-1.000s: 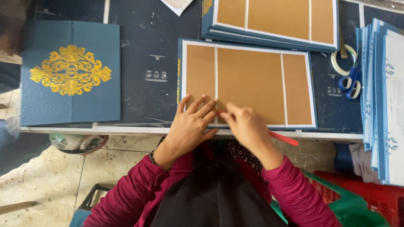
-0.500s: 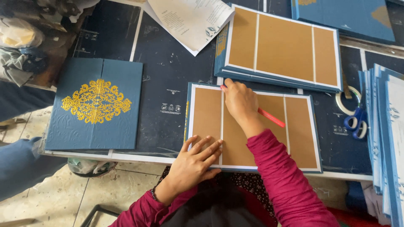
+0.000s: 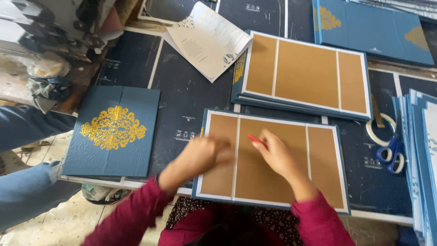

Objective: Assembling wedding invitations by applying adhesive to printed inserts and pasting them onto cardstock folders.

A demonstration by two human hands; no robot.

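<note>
Brown board cover (image 3: 277, 159) is lying long-axis sideways under me — my right hand (image 3: 277, 155) is pinching a red tool (image 3: 256, 139) over its left crease, my blurred left hand (image 3: 200, 155) — I cannot tell its state — hovering beside.

Left hand (image 3: 202, 155) flat, right hand (image 3: 277, 155) pinched

gold-patterned blue folder (image 3: 112, 132), blue-handled scissors (image 3: 392, 155), printed leaflet (image 3: 207, 41), tape roll (image 3: 381, 130)
</note>
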